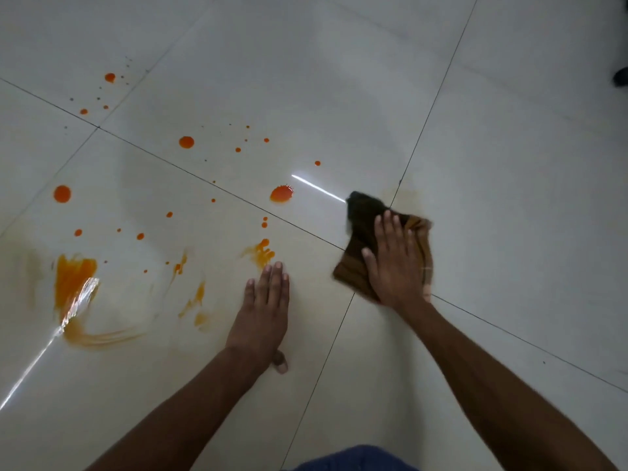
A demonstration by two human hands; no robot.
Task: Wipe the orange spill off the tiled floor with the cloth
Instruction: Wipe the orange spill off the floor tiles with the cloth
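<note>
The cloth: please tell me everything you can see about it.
The cloth is dark brown with lighter tan stripes at its right edge. It looks soft, woven and crumpled. It lies flat on the tiled floor, over a grout crossing, right of the orange drops. The right hand presses on it, palm down; its edges are blurred.

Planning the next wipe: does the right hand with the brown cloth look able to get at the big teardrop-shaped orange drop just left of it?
Probably yes. The right hand presses the brown cloth flat, and only bare glossy tile lies between it and the teardrop-shaped orange drop. The left hand rests nearer the person, out of that path.
</note>
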